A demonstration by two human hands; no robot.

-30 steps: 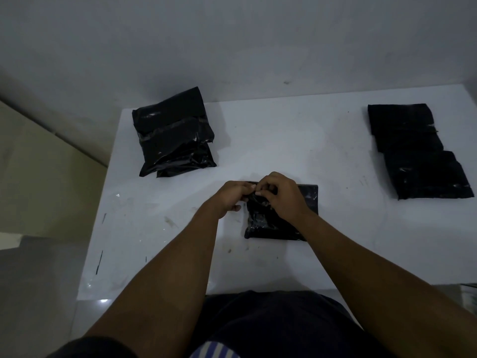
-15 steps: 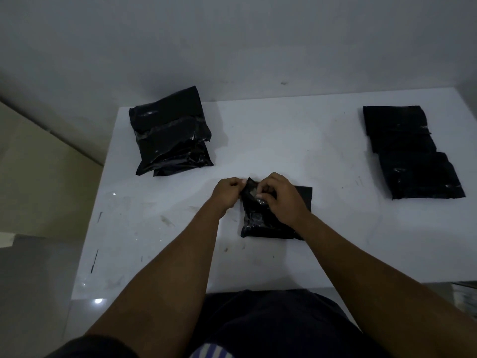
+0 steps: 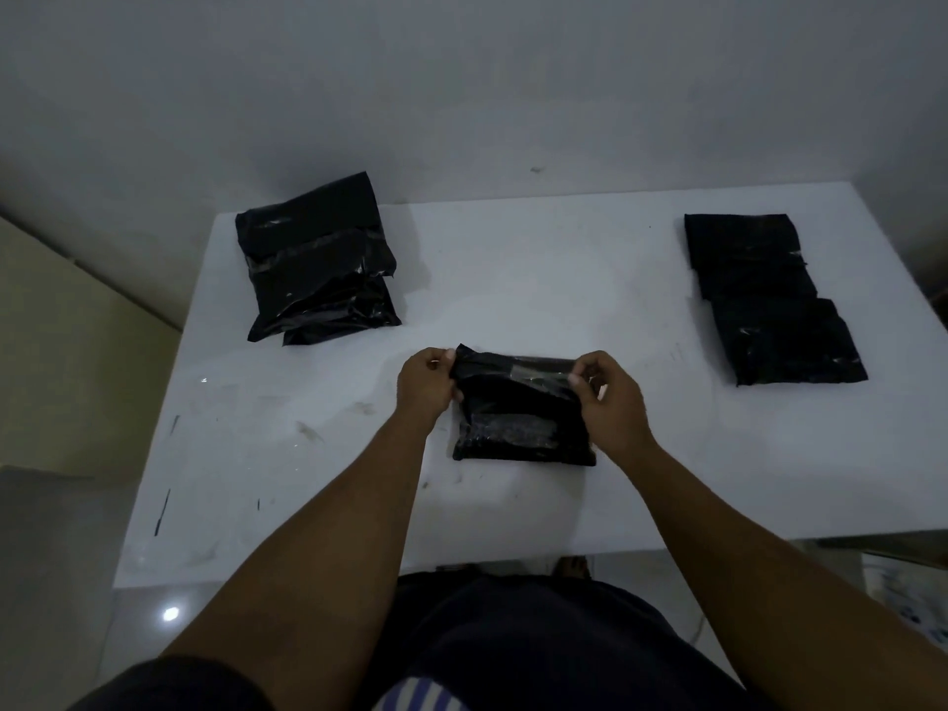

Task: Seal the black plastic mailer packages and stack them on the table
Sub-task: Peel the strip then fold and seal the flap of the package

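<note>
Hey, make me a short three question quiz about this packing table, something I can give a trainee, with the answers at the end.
1. True or false: the left hand and the right hand each pinch one end of the black mailer at its top flap.
2. Where does the overlapping row of flat mailers lie? A: on the person's left. B: on the person's right. C: under the hands.
3. Fill in: the black mailer rests on the white ___.
Key: 1 true; 2 B; 3 table.
</note>
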